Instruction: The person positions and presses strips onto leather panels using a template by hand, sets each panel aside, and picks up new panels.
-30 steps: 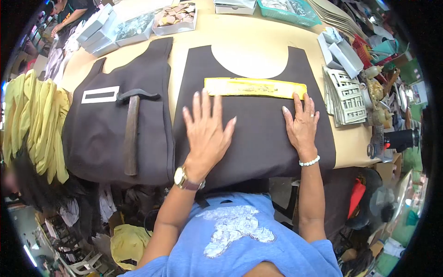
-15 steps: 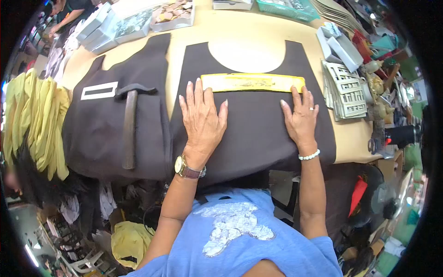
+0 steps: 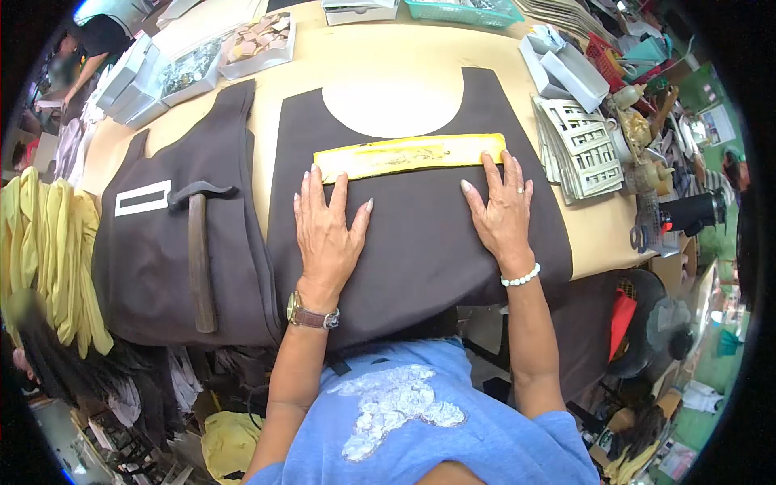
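A dark brown cut fabric panel point(image 3: 404, 234) with a scooped neckline lies flat on the table in front of me. Across its upper part rests a yellow strip point(image 3: 412, 156) with worn, smudged marks in its middle. My left hand point(image 3: 327, 238) lies on the panel, fingers spread, with fingertips at the lower left end of the strip. At the strip's right end is my right hand point(image 3: 503, 214), also spread, its index fingertip on the yellow surface. Left of the panel, a hammer point(image 3: 200, 259) and a white rectangular frame point(image 3: 144, 197) sit on stacked dark panels point(image 3: 153, 275).
Boxes of small pieces point(image 3: 257, 44) and a green basket point(image 3: 465, 11) stand along the back. Cut-out white templates point(image 3: 578, 149) lie at right near a white box point(image 3: 566, 69). Yellow cloth point(image 3: 48, 250) hangs at left. Another person point(image 3: 95, 48) is at far left.
The view has turned slightly, so the table's things appear shifted left and tilted. My left fingertips have slid a little toward the strip's left end and lower edge.
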Available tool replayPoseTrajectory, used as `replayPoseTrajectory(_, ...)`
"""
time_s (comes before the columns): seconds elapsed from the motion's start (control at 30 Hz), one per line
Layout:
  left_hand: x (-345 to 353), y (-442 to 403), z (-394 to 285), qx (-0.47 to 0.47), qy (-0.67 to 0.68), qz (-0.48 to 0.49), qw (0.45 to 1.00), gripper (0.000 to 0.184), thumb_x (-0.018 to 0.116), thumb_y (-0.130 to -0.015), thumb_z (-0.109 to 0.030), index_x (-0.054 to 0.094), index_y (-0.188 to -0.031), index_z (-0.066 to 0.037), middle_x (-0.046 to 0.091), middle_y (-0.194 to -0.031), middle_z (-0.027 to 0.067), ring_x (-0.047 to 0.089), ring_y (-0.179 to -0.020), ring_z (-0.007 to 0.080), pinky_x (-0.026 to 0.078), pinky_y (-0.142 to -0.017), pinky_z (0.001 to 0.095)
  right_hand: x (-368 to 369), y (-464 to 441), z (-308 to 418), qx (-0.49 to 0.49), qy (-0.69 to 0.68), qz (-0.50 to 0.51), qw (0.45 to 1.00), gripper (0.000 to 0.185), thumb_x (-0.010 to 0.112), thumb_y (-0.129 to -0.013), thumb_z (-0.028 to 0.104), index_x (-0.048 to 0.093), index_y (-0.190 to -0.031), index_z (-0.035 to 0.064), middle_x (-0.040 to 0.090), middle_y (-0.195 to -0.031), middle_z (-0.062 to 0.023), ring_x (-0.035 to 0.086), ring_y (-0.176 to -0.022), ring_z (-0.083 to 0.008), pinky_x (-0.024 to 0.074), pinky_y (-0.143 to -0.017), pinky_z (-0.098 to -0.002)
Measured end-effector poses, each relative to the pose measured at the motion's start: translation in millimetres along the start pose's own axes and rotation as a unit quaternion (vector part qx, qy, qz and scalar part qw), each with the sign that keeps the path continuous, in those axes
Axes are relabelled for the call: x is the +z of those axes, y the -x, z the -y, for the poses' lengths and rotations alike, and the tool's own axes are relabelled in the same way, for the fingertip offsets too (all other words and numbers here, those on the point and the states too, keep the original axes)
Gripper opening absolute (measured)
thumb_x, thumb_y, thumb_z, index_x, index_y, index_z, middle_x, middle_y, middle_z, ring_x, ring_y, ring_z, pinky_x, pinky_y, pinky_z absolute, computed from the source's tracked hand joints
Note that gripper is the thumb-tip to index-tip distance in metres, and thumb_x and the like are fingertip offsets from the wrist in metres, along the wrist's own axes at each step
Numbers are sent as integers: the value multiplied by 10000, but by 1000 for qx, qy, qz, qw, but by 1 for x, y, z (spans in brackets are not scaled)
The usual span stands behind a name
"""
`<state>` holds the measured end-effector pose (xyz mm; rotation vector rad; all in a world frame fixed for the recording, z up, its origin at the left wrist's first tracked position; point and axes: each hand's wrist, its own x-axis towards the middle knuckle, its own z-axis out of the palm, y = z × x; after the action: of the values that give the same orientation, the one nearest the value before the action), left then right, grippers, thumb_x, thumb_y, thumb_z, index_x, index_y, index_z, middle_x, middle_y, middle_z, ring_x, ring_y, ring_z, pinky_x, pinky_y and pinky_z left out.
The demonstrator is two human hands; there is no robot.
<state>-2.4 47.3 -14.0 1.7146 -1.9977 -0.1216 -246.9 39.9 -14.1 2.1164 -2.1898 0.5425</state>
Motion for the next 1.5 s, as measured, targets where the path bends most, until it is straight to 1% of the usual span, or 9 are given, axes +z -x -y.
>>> replayPoseTrajectory(0.03, 0, 0, 0, 4, 7, 1, 1000, 536, 596, -852, -335, 475, -1276, -31, 314, -1378, 294, 293, -1297, 420, 243, -1055, 524, 0, 0, 0, 1, -3, -2, 1000, 559, 546, -865, 418, 449, -1313, 98, 340, -1375, -215, 304, -1295, -383, 229, -1017, -617)
replayPoseTrajectory(0.13, 0, 0, -1, -10, -10, 7, 1000, 545, 619, -843, -324, 471, -1304, -73, 328, -1396, 251, 304, -1306, 393, 244, -1055, 531, -2, 0, 1, 2, -8, -1, 1000, 557, 552, -863, 414, 457, -1306, 90, 342, -1370, -220, 310, -1289, -386, 237, -1013, -617)
replayPoseTrajectory(0.23, 1, 0, -2, -12, -19, 6, 1000, 547, 623, -839, -323, 472, -1304, -76, 326, -1399, 245, 299, -1310, 389, 231, -1051, 554, -3, 0, 1, 4, -7, 2, 1000, 556, 555, -862, 414, 460, -1304, 89, 344, -1368, -220, 312, -1288, -385, 240, -1013, -614)
replayPoseTrajectory(0.47, -2, -2, -3, -18, -22, 14, 999, 542, 618, -842, -323, 471, -1304, -82, 312, -1404, 253, 274, -1321, 394, 211, -1058, 557, 0, 0, 0, 4, 2, 3, 1000, 563, 551, -862, 427, 455, -1311, 100, 338, -1376, -215, 303, -1299, -372, 234, -1022, -606)
replayPoseTrajectory(0.57, -2, -2, -3, -18, -30, 11, 999, 538, 616, -841, -332, 475, -1303, -93, 308, -1405, 254, 251, -1329, 398, 196, -1059, 567, -2, 0, 0, 11, -6, 15, 1000, 577, 550, -861, 437, 448, -1317, 99, 318, -1387, -234, 287, -1303, -393, 225, -1036, -591)
replayPoseTrajectory(0.67, -5, -2, -6, -33, -50, 22, 998, 532, 613, -844, -337, 477, -1302, -103, 309, -1405, 252, 247, -1330, 398, 186, -1053, 586, -2, 1, 1, 23, -21, -21, 999, 584, 554, -857, 441, 445, -1321, 103, 304, -1390, -260, 268, -1302, -426, 216, -1049, -575)
replayPoseTrajectory(0.8, -5, -1, -5, -28, -51, 29, 998, 542, 596, -849, -376, 478, -1295, -92, 314, -1388, 266, 235, -1327, 411, 168, -1023, 644, -1, 1, 0, 26, -18, -4, 999, 586, 565, -850, 439, 448, -1320, 110, 301, -1385, -279, 256, -1298, -452, 212, -1055, -564)
replayPoseTrajectory(1.0, -5, -2, -4, -54, -8, 26, 998, 570, 646, -818, -351, 479, -1295, -87, 332, -1394, 245, 229, -1341, 390, 151, -1043, 621, -3, 0, -1, 20, -18, -1, 1000, 577, 576, -845, 432, 460, -1311, 112, 321, -1370, -272, 269, -1293, -443, 220, -1052, -559)
replayPoseTrajectory(1.5, -7, -3, -2, -47, -9, 13, 999, 565, 685, -788, -336, 517, -1257, -69, 380, -1357, 241, 272, -1319, 400, 178, -1013, 651, -1, 0, -1, 16, -7, 0, 1000, 587, 559, -852, 449, 452, -1322, 112, 325, -1374, -268, 270, -1292, -456, 221, -1047, -570)
